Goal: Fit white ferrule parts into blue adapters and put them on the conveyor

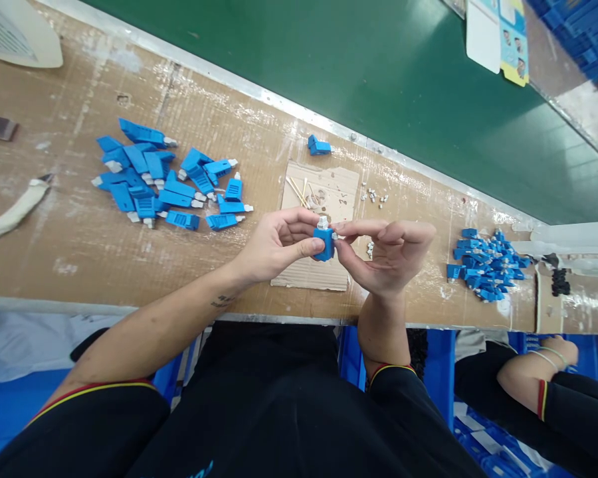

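On the brown table, over the cardboard, a blue block was held by the curled left hand, maybe for steadiness; a white bit was pinched at its side by the right hand.

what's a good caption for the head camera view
Left hand holds a blue part; right hand pinches a white piece at its side, over cardboard

The desk looks covered in brown cardboard, glossy in patches and smeared. A rough cardboard sheet shows ribs at its near edge. The blue pieces look like matt plastic; the green surface is smooth and shiny.
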The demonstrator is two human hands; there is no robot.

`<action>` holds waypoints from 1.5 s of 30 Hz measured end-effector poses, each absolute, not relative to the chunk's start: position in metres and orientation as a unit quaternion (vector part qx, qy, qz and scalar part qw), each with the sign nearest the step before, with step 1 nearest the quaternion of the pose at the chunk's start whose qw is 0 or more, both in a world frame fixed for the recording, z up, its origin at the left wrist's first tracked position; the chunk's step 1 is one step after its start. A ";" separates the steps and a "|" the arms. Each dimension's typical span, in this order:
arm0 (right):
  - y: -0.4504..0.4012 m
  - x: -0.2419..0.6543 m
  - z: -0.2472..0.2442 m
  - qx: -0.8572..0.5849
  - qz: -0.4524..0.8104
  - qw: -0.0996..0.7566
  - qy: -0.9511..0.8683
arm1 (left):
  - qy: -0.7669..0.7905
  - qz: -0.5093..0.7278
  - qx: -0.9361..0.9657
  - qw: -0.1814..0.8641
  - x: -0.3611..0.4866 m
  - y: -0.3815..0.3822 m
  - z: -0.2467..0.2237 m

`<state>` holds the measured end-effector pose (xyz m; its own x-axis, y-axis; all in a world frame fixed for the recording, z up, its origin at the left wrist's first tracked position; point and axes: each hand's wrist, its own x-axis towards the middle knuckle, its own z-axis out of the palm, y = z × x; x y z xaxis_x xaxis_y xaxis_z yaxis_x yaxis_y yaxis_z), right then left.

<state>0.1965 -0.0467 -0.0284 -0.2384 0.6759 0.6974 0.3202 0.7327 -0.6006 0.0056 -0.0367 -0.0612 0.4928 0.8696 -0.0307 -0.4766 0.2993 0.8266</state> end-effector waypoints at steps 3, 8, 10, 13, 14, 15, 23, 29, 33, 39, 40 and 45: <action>-0.047 0.197 -0.028 -0.312 0.177 0.526 -0.771 | 0.249 0.436 0.398 0.768 0.005 -0.037 -0.061; -0.048 0.198 -0.030 -0.311 0.191 0.523 -0.770 | 0.254 0.434 0.401 0.766 0.005 -0.037 -0.060; -0.050 0.198 -0.030 -0.316 0.187 0.522 -0.770 | 0.256 0.433 0.405 0.763 0.005 -0.037 -0.061; -0.051 0.199 -0.029 -0.324 0.180 0.518 -0.771 | 0.264 0.433 0.410 0.758 0.004 -0.038 -0.061; -0.052 0.199 -0.028 -0.329 0.178 0.512 -0.773 | 0.266 0.433 0.411 0.756 0.004 -0.038 -0.061; -0.053 0.200 -0.028 -0.336 0.177 0.504 -0.776 | 0.269 0.434 0.413 0.754 0.004 -0.038 -0.061; -0.057 0.206 -0.028 -0.354 0.174 0.479 -0.784 | 0.246 0.453 0.430 0.741 0.005 -0.040 -0.056; -0.057 0.203 -0.020 -0.356 0.179 0.466 -0.790 | 0.244 0.453 0.447 0.731 0.005 -0.041 -0.054; -0.058 0.200 -0.023 -0.348 0.178 0.493 -0.777 | 0.236 0.460 0.463 0.720 0.003 -0.039 -0.051; -0.054 0.203 -0.028 -0.329 0.242 0.514 -0.754 | 0.251 0.459 0.523 0.673 -0.002 -0.039 -0.046; -0.053 0.203 -0.028 -0.336 0.239 0.511 -0.754 | 0.250 0.460 0.528 0.669 -0.002 -0.039 -0.047; -0.054 0.201 -0.025 -0.364 0.230 0.476 -0.767 | 0.215 0.486 0.515 0.672 0.000 -0.042 -0.051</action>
